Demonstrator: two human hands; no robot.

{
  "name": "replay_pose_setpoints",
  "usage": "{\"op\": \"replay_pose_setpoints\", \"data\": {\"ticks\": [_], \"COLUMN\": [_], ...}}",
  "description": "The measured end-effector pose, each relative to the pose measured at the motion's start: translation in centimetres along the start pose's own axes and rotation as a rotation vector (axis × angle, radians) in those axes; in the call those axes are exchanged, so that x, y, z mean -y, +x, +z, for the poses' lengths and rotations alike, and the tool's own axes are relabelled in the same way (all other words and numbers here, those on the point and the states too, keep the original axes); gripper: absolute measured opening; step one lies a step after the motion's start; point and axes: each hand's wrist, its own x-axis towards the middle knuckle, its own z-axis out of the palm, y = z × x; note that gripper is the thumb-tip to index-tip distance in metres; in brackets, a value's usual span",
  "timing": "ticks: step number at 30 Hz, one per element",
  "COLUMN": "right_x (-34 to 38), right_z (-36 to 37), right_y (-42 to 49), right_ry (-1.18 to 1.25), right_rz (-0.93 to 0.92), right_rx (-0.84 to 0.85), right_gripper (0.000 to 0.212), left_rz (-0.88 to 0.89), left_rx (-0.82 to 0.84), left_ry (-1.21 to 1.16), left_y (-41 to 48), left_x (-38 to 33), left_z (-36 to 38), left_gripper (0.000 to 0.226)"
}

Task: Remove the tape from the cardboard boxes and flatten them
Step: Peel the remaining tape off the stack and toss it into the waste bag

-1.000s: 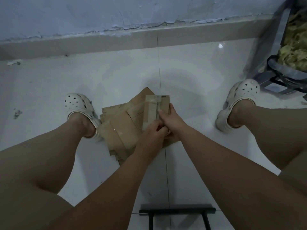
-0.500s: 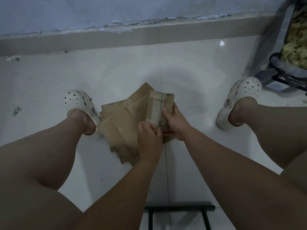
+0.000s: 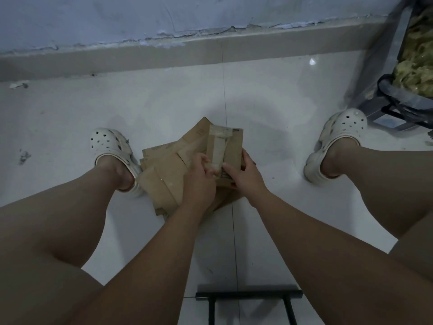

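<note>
A small brown cardboard box [image 3: 233,146] is held above a pile of flattened cardboard [image 3: 164,174] on the white tiled floor. A strip of pale tape [image 3: 219,148] runs down the box's middle seam, with a cross strip at its far end. My right hand [image 3: 243,175] grips the box from the right side, thumb on its top face. My left hand [image 3: 200,181] pinches the near end of the tape with curled fingers. The near part of the box is hidden behind both hands.
My two feet in white clogs [image 3: 110,146] [image 3: 337,134] stand either side of the pile. A grey skirting [image 3: 164,55] lines the wall ahead. A dark bag with yellowish scraps [image 3: 417,66] sits at the right. A black metal frame [image 3: 248,296] lies near me.
The box has tilted slightly and shifted a little right. My left hand has moved up from the box's near edge onto the near end of the tape.
</note>
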Motion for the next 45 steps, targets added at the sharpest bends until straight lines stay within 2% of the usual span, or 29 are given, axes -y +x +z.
{"op": "replay_pose_setpoints", "data": {"ticks": [4,5,10,17,20,22,24,26,29,31,33,35,38,41,45], "right_x": [-0.8,-0.9,-0.9,-1.2,-1.0,-0.7,-0.8,-0.9,-0.8,-0.6,-0.5,-0.6,-0.5,-0.1,0.3], "right_z": [0.0,-0.1,0.3,-0.3,0.2,0.6,0.8,1.0,1.2,1.3,1.3,1.5,1.6,1.9,2.4], "right_y": [-0.6,-0.6,-0.6,-0.9,-0.7,-0.6,-0.8,-1.0,-1.3,-1.5,-1.7,-1.8,-1.7,-1.6,-1.4], "right_ry": [0.026,0.033,-0.070,-0.112,-0.213,-0.224,-0.201,-0.193,-0.213,-0.235,-0.285,-0.342,-0.404,-0.387,-0.375], "right_rz": [-0.013,-0.016,-0.017,-0.078,-0.072,-0.071,-0.092,-0.113,-0.137,-0.190,-0.224,-0.232,-0.235,-0.242,-0.222], "right_rx": [0.007,0.019,0.025,0.062,-0.010,-0.037,-0.074,-0.099,-0.085,-0.086,-0.089,-0.080,-0.074,-0.054,-0.041], "right_gripper": [0.090,0.091,0.090,0.073,0.070,0.071,0.073,0.078,0.084,0.080,0.069,0.057,0.051,0.050,0.048], "left_rz": [-0.104,-0.126,-0.283,-0.495,-0.617,-0.696,-0.619,-0.383,-0.002,0.150,0.189,0.165,0.199,0.284,0.297], "left_rx": [0.079,0.086,0.061,0.194,0.122,-0.007,-0.110,-0.059,0.032,0.009,-0.058,-0.120,-0.146,-0.150,-0.158], "left_ry": [-0.094,-0.098,-0.149,-0.469,-0.593,-0.706,-0.669,-0.358,0.016,0.167,0.180,0.175,0.243,0.373,0.542], "left_y": [1.0,1.2,1.8,2.0,2.2,2.2,2.0,1.4,-0.1,-0.8,-1.2,-1.1,-1.1,-1.2,-1.1], "left_x": [-0.3,-0.4,-0.4,-0.5,-1.2,-1.6,-1.6,-1.1,-0.1,0.5,1.0,1.4,1.7,1.8,2.2], "left_z": [-0.5,-0.5,-0.6,-1.4,-1.4,-1.2,-1.1,-1.0,-0.1,0.7,1.1,0.9,0.6,0.5,0.3], "left_gripper": [0.050,0.050,0.023,0.026,0.023,0.018,0.010,0.032,0.036,0.039,0.038,0.026,0.009,0.011,0.013]}}
